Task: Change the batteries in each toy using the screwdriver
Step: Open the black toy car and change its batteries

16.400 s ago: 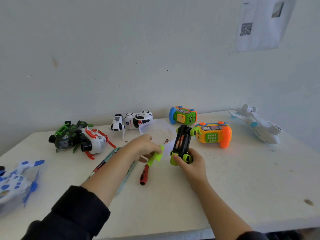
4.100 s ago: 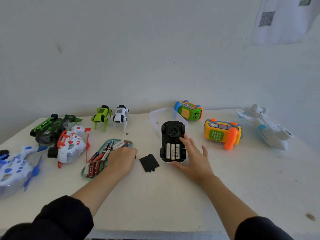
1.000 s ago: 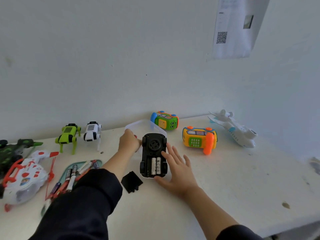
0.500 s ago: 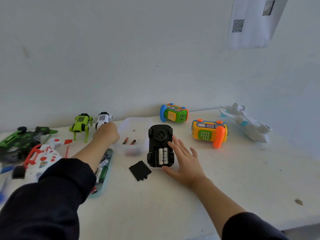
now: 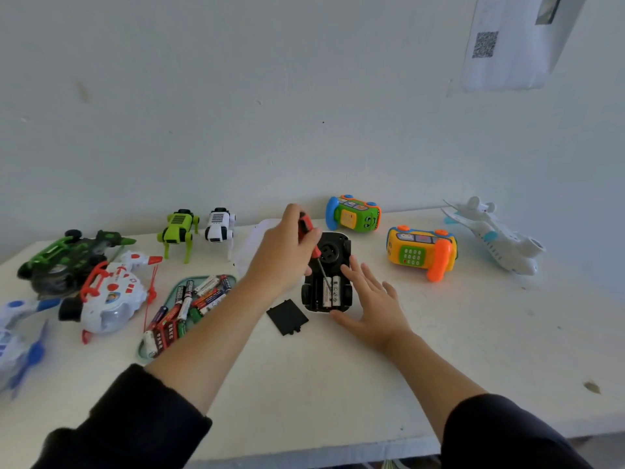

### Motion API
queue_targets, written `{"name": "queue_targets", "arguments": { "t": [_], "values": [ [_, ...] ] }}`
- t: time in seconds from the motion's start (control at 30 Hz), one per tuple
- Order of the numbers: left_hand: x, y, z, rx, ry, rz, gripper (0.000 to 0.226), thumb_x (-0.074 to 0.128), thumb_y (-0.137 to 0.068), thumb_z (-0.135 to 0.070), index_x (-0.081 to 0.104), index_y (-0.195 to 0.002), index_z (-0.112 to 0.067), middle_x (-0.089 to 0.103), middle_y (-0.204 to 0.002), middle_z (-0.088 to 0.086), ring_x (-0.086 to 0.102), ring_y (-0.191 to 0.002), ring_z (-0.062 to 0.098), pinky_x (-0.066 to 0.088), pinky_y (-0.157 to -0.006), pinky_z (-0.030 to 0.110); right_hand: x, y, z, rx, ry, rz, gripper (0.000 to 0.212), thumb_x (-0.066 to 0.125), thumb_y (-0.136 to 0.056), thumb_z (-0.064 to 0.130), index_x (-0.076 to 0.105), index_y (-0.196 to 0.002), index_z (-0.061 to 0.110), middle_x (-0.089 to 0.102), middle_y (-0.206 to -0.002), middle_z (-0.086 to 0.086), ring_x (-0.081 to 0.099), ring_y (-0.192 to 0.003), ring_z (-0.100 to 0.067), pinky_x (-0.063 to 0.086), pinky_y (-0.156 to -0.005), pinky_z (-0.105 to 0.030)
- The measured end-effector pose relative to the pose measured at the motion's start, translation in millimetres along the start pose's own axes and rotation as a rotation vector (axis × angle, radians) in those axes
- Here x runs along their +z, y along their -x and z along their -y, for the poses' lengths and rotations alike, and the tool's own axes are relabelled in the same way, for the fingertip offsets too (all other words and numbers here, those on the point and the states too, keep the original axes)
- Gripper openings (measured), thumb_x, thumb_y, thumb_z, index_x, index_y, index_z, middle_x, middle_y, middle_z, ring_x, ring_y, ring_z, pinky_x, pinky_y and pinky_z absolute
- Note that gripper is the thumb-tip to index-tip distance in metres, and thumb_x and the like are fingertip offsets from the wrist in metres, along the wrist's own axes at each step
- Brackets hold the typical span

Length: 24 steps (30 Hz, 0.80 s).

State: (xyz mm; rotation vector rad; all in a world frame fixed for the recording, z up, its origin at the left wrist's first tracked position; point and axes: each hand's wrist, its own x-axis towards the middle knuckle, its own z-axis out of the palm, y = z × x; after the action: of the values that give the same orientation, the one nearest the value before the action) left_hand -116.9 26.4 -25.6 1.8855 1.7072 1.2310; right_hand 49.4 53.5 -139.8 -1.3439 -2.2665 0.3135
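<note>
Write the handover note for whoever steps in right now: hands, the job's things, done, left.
Left hand grips the red screwdriver, tip down at the batteries in the upturned black car.
Right hand open, steadying the car's right side.
Battery cover is off, lying left of the car. Battery tray sits further left.
Done: compartment opened.
Left: swap the cells, screw the cover back, then the other toys.

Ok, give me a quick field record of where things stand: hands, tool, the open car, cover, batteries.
left hand: grips the screwdriver, tip down in the battery bay
right hand: fingers straight, resting against the car's right side
toy car: upside down on the table, bay open, two batteries visible inside
battery cover: off, lying left of the car
battery tray: loose batteries, left of the cover
</note>
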Motion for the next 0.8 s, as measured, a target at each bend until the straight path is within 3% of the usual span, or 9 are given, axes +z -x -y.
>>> {"name": "queue_targets", "arguments": {
  "t": [0.13,0.23,0.3,0.47,0.63,0.8],
  "values": [
    [15.8,22.3,19.3,0.111,0.119,-0.226,0.010,0.048,-0.096,-0.018,0.039,-0.101,-0.018,0.058,-0.072,-0.003,0.060,-0.045,0.011,0.053,-0.049,0.033,0.7,1.1,0.1,-0.006,-0.027,0.009,0.090,0.026,-0.068,0.070,0.007,-0.149,0.034,-0.015,-0.147,0.024,0.001,-0.145,-0.010,0.011,-0.114,-0.043],
    [21.5,36.7,30.4,0.199,0.123,-0.277,0.014,0.050,-0.094,-0.010,0.039,-0.100,-0.016,0.055,-0.072,-0.005,0.061,-0.048,0.010,0.052,-0.048,0.025,0.1,1.2,1.5,-0.004,-0.019,0.019,0.088,0.031,-0.071,0.067,0.005,-0.149,0.034,-0.016,-0.147,0.024,0.002,-0.145,-0.010,0.011,-0.114,-0.042],
    [23.7,43.7,36.7,0.249,0.125,-0.289,0.017,0.051,-0.093,-0.009,0.038,-0.100,-0.018,0.056,-0.073,-0.002,0.062,-0.051,0.010,0.050,-0.047,0.021,-0.5,1.1,2.1,-0.005,-0.008,0.022,0.089,0.029,-0.070,0.069,0.005,-0.149,0.034,-0.015,-0.147,0.024,0.003,-0.145,-0.010,0.012,-0.114,-0.042],
    [21.0,55.8,46.2,0.400,0.078,-0.254,0.014,0.044,-0.091,-0.033,0.037,-0.101,-0.028,0.060,-0.075,0.009,0.064,-0.055,0.022,0.051,-0.050,0.037,-0.4,2.3,3.9,0.001,0.008,0.010,0.092,0.021,-0.067,0.073,0.006,-0.149,0.035,-0.008,-0.154,0.019,0.005,-0.145,-0.011,0.012,-0.114,-0.042],
    [19.4,65.5,50.2,0.469,0.042,-0.218,0.018,0.045,-0.092,-0.033,0.038,-0.105,-0.023,0.060,-0.078,0.011,0.064,-0.056,0.025,0.051,-0.049,0.040,1.4,3.2,2.5,-0.001,-0.027,0.011,0.081,0.046,-0.083,0.059,0.008,-0.149,0.033,-0.004,-0.158,0.006,0.003,-0.146,-0.014,0.009,-0.116,-0.042],
    [10.0,72.6,47.9,0.520,0.007,-0.240,0.011,0.056,-0.088,-0.025,0.051,-0.095,-0.019,0.062,-0.072,0.006,0.062,-0.057,0.019,0.049,-0.044,0.032,-0.7,3.3,2.5,-0.007,-0.110,0.023,0.078,0.059,-0.088,0.041,0.013,-0.149,0.026,0.007,-0.158,0.003,0.013,-0.145,-0.012,0.009,-0.117,-0.040]
  ]
}}
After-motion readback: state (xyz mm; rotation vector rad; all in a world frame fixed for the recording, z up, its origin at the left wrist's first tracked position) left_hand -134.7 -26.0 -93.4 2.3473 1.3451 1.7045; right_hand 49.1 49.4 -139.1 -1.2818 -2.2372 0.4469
